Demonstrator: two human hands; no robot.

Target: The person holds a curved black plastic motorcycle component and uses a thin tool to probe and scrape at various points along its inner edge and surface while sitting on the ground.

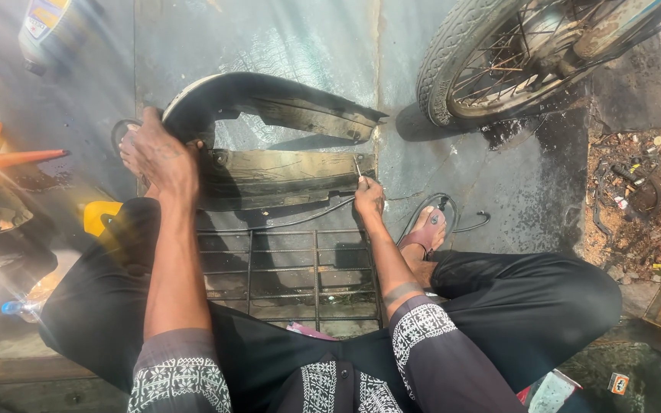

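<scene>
- The spoked wheel of a two-wheeler stands on the wet concrete floor at upper right.
- A curved black mudguard panel lies on the floor just before the seated person, partly over a metal grate.
- The left hand clamps its fingers over the panel's left end, steadying it.
- The right hand pinches a thin metal tool against the panel's right edge; this looks like work on a fastener, calling for a steady tip.
</scene>
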